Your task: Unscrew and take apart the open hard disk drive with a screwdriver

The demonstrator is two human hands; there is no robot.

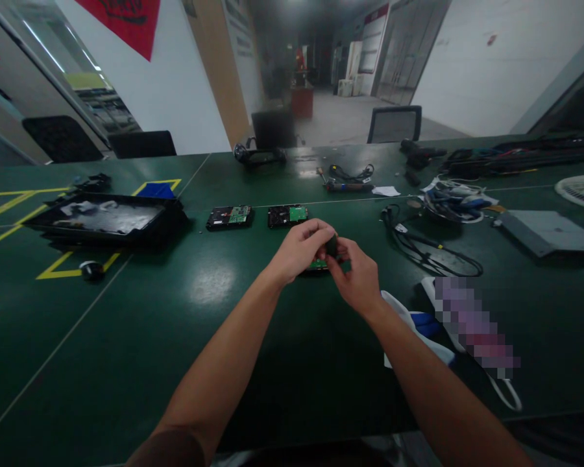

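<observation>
Green bench (126, 337) ahead; my left hand (299, 250) and right hand (355, 279) meet, fingers pinching a small dark part (331, 245) above a board (316, 264). I keep both grips firm and low.

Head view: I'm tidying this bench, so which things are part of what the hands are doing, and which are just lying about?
In hand:
- left hand and right hand, pinching a small dark part
- green circuit board under them

Lying about:
- two hard drives, boards up
- black tray
- black cables
- screwdriver
- grey flat panel
</observation>
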